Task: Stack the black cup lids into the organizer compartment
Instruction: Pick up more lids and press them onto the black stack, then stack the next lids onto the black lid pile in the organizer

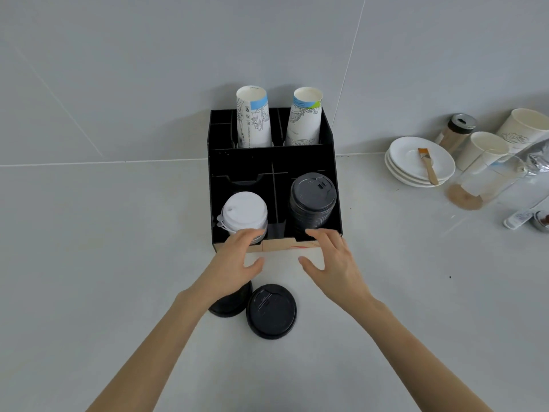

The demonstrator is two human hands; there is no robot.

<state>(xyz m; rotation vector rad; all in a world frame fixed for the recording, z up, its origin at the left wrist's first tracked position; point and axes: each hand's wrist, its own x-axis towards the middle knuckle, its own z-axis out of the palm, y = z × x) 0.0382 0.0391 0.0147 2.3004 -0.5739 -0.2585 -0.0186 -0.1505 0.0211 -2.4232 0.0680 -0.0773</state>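
A black organizer (331, 162) stands against the wall. Its front right compartment holds a stack of black lids (312, 200); the front left one holds white lids (245, 214). Two loose black lids lie on the counter in front: one (271, 311) fully visible, the other (230, 301) partly hidden under my left wrist. My left hand (234, 260) hovers open at the organizer's front left edge, fingers near the white lids. My right hand (329, 260) hovers open at the front right edge, below the black stack. Neither hand holds anything.
Two stacks of upside-down paper cups (254, 120) (304, 118) stand in the back compartments. To the right are stacked white saucers (416, 171) with a brush (427, 165), paper cups (481, 150), a jar (456, 132) and a glass (481, 185).
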